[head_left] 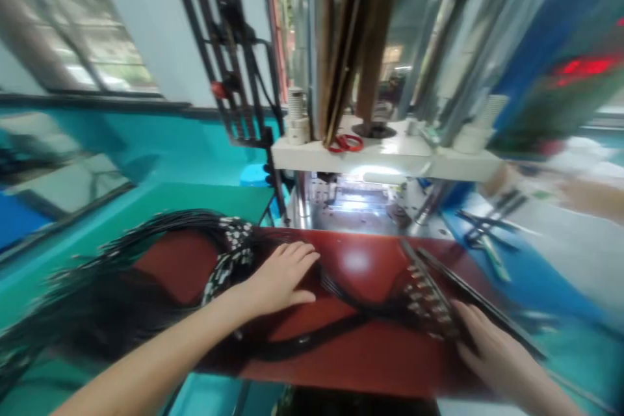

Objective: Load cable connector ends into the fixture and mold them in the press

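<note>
The right hand (480,338) is by the near end of a metal strip (433,286); it is too blurry to tell if it grips. The left hand (280,273) is flat with loose fingers, holding nothing, just over black wires (312,338). The wires lie on the red desk (375,364), with 1 big bunch (117,309) at the left. They look soft and bendy, light 1 by 1 but heavy together; hold them just behind the ends. The strip looks hard and stiff; take its sides. Past them stands a machine (316,157) with red scissors (346,143). Far right, red lights (587,66) glow; no words can be read.
</note>
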Demonstrator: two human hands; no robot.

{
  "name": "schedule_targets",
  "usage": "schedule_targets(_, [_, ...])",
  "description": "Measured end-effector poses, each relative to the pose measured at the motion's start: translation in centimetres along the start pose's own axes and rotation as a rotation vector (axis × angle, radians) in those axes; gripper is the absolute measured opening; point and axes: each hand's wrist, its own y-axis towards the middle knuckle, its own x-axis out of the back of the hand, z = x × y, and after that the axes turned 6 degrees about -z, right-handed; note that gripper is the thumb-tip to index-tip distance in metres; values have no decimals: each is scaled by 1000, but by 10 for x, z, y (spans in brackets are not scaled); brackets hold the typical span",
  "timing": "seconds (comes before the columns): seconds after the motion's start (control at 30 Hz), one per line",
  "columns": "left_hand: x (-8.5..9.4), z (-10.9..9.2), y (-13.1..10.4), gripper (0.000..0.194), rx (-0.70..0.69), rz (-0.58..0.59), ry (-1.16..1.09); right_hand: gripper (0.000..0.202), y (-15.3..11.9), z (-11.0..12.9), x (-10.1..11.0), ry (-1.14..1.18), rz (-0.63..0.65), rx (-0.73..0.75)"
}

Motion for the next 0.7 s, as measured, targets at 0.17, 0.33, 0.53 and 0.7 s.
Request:
schedule_targets(0.17, [-28, -27, 20, 40, -114, 25, 144, 29, 14, 25, 36, 69, 225, -78])
schedule_targets(0.33, [-30, -45, 24, 17, -259, 110, 110, 16, 30, 31, 61, 134, 318, -87])
schedule_targets(0.53, [-31, -71, 29, 20, -256, 12, 74, 16, 75, 9, 74, 189, 269, -139])
schedule_targets(0.7, [-30, -85, 39, 18, -133, -82, 51, 13, 128, 2, 67, 158, 171, -164])
